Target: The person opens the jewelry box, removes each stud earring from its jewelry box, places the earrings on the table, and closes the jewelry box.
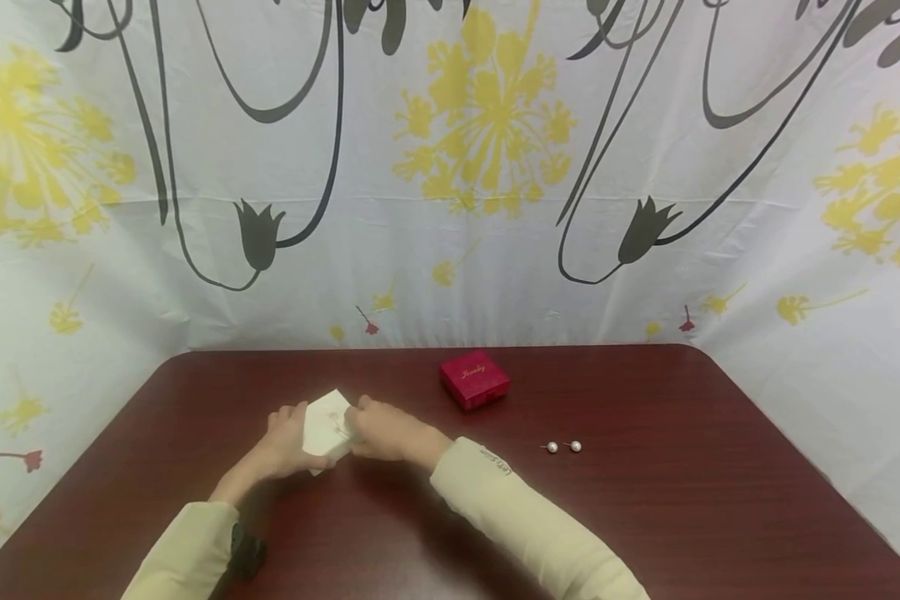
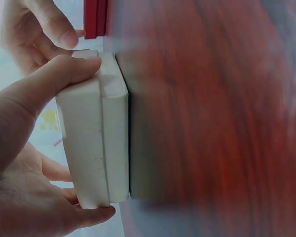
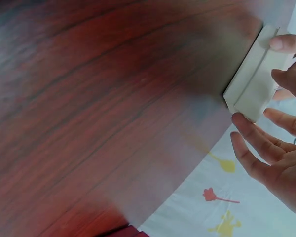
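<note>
Right hand [image 3: 281, 163] at white box [image 3: 259, 81]; reddish wood tabletop [image 3: 113, 98].

One box [image 1: 319, 423] is left of another box [image 1: 474, 379] and two earrings [image 1: 552, 447] on the table [image 1: 720, 517].

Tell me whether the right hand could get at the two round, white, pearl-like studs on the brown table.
Probably yes: the right hand is at the white, flat-topped box, but no other object shows between that hand and the studs; the square red gold-lettered box sits farther back.

Table [image 1: 645, 517], white box [image 1: 324, 429], red box [image 1: 475, 381], seemingly earrings [image 1: 575, 447]
</note>
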The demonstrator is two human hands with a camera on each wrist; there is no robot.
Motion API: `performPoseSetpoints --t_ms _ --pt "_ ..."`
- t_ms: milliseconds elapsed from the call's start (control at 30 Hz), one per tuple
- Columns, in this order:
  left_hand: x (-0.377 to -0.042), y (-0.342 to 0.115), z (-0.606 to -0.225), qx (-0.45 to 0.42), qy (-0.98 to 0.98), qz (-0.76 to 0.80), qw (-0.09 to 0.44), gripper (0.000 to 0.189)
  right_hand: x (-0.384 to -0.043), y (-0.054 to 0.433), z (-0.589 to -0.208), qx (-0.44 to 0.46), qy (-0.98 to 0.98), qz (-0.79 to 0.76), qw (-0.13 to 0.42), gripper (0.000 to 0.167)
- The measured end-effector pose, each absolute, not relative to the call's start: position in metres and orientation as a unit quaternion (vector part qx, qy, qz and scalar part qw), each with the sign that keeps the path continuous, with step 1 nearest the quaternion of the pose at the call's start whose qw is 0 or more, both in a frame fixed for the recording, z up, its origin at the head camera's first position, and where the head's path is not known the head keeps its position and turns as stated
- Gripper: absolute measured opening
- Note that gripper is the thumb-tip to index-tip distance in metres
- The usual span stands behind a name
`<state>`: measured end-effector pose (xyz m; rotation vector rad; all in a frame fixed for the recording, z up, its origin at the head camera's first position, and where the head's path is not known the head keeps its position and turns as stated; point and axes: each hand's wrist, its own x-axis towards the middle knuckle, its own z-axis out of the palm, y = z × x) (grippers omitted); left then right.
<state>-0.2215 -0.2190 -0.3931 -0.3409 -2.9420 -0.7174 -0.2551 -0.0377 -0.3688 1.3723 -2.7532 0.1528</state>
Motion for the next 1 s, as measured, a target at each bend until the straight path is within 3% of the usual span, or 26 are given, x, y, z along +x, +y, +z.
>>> performPoseSetpoints --t_ms 500,1000 --pt "-0.214 -0.192 -0.389 -0.161 -0.955 -0.244 0.039 0.088 -0.255 -0.005 -0.372 0.444 -0.893 0.055 0.044 0.025" --pt "-0.213 -0.169 -0.392 -0.2 -0.948 -0.247 0.033 0.082 -0.245 0.024 -0.367 0.449 -0.89 0.073 0.036 0.024"
